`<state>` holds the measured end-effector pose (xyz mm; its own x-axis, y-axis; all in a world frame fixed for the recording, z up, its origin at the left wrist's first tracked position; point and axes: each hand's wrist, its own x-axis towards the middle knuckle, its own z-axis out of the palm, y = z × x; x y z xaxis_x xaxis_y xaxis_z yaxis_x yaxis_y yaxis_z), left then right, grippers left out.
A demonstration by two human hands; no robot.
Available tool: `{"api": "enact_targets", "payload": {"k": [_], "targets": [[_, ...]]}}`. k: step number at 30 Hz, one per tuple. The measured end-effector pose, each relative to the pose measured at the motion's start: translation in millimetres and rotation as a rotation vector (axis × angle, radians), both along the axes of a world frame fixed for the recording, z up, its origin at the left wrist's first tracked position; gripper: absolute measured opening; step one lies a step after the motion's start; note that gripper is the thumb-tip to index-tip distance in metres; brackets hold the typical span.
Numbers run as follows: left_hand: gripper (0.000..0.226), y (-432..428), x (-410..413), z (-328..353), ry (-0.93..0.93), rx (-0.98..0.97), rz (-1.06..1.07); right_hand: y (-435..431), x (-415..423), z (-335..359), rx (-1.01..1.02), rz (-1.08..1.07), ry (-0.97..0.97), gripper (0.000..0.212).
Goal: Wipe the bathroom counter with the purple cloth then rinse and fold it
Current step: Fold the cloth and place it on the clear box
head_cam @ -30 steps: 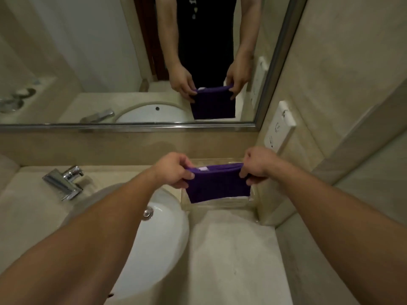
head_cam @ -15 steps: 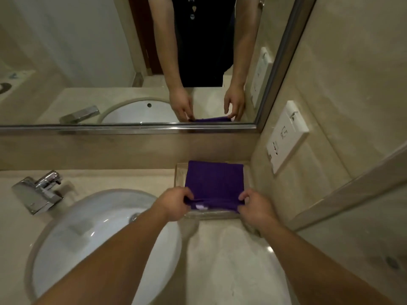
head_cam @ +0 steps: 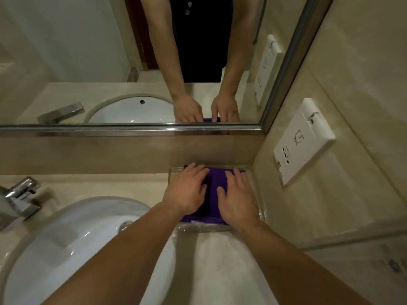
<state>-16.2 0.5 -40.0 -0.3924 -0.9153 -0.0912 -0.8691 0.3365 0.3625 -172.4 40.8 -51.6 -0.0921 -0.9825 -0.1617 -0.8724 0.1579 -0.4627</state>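
Observation:
The folded purple cloth (head_cam: pixel 213 190) lies flat in a clear tray (head_cam: pixel 256 195) at the back right corner of the beige counter (head_cam: pixel 220 271). My left hand (head_cam: pixel 187 190) presses on the cloth's left half with straight fingers. My right hand (head_cam: pixel 236 198) lies flat on its right half. Both palms cover most of the cloth; a purple strip shows between them and along the near edge.
A white basin (head_cam: pixel 66 249) is sunk in the counter at the left, with a chrome tap (head_cam: pixel 18 199) behind it. The mirror (head_cam: pixel 110 62) runs along the back wall. A white socket plate (head_cam: pixel 302 139) is on the right wall.
The cloth, held hanging by its top edge a second ago, was laid down into the tray. Both hands let go of the edge and now press flat on top.

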Motion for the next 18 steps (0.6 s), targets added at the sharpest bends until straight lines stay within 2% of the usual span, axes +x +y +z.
{"api": "enact_targets", "payload": {"k": [5,9,13,15,18], "targets": [[0.061,-20.8,-12.9,-40.2,-0.257,0.042,-0.118,-10.8,-0.7,-30.0,0.106,0.087,0.182,0.060],[0.068,-15.0,-8.3,-61.0,-0.257,-0.005,-0.049,-15.2,-7.0,-47.4,0.098,0.122,0.211,0.067],[0.068,-10.0,-9.8,-61.9,-0.239,0.002,0.042,-21.4,-11.7,-48.2,0.125,0.169,0.236,0.060],[0.068,-8.8,-12.1,-58.2,-0.246,0.031,0.065,-25.4,-10.1,-40.0,0.116,0.163,0.269,0.068],[0.071,-8.2,-12.1,-53.9,-0.255,0.027,0.075,-34.6,-2.0,-27.0,-0.010,0.129,0.262,0.083]]}}
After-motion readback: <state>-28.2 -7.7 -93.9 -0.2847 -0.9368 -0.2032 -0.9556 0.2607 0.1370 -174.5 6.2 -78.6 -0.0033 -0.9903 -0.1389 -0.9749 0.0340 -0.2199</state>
